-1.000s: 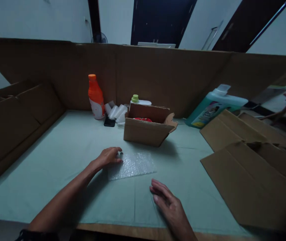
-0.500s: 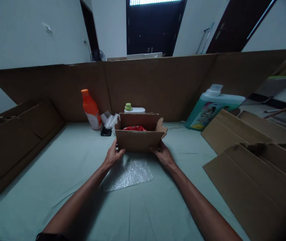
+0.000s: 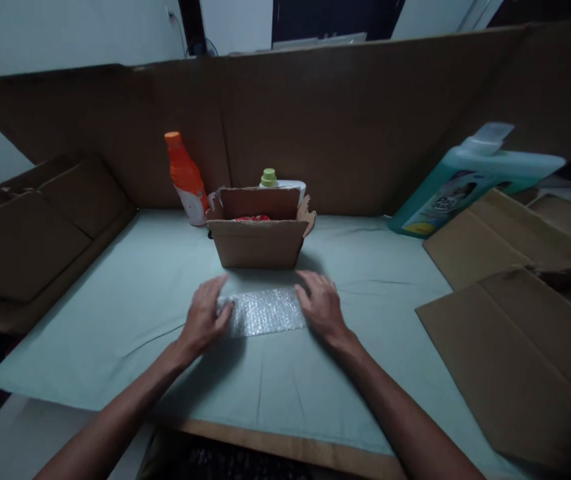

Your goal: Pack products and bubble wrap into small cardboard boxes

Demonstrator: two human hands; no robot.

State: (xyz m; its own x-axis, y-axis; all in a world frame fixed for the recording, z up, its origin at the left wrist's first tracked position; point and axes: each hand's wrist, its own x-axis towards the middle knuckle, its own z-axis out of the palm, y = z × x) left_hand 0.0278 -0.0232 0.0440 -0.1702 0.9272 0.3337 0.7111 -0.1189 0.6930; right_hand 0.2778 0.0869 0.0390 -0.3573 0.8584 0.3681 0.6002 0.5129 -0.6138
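Note:
A piece of bubble wrap [image 3: 268, 312] lies flat on the pale green cloth between my two hands. My left hand [image 3: 206, 312] is at its left edge, thumb and fingers apart and slightly blurred. At the right edge is my right hand [image 3: 321, 303], its fingers loosely spread and holding nothing. Whether either hand touches the wrap is hard to tell. Just beyond them an open-topped cardboard box [image 3: 260, 245] stands upright, with a bit of red packaging [image 3: 253, 218] showing inside. Neither hand is on the box.
Behind the box are an orange bottle [image 3: 187, 179] and a white bottle with a green cap [image 3: 269, 178]. A large teal jug [image 3: 458, 187] leans at the back right. Cardboard pieces [image 3: 510, 333] lie on the right, a folded carton [image 3: 30, 233] on the left. A cardboard wall [image 3: 355, 127] closes the back.
Both hands have let go of the cardboard box and come back towards me, over the bubble wrap. The box now sits farther back, hiding the clear rolls and most of the phone. The view has tilted down.

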